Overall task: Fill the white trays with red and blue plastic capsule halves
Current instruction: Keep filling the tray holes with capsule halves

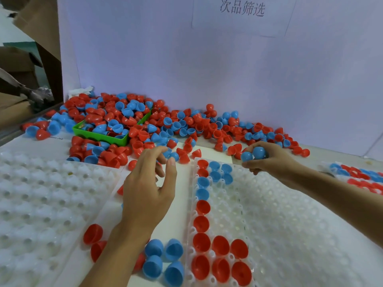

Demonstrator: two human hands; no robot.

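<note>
Right hand (267, 160) gripped blue halves (253, 154) ready for the tray (290, 214); left hand (149, 183) hovered, fingers (172, 168) loosely spread and empty, likely reaching toward the pile (145, 125)

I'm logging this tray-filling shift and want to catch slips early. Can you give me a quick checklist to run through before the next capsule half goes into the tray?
1. Right hand has stock: ok, it grips blue halves.
2. Left hand free to pick: ok, fingers loosely spread, holding nothing.
3. Middle tray has free pockets: ok, only its left edge and corners are filled.
4. Supply within reach: ok, the pile lies just past both hands.
5. Seated halves sit properly: cannot tell, the far ones are too small to judge.
6. Left tray ready: ok, its pockets appear unfilled.
</note>
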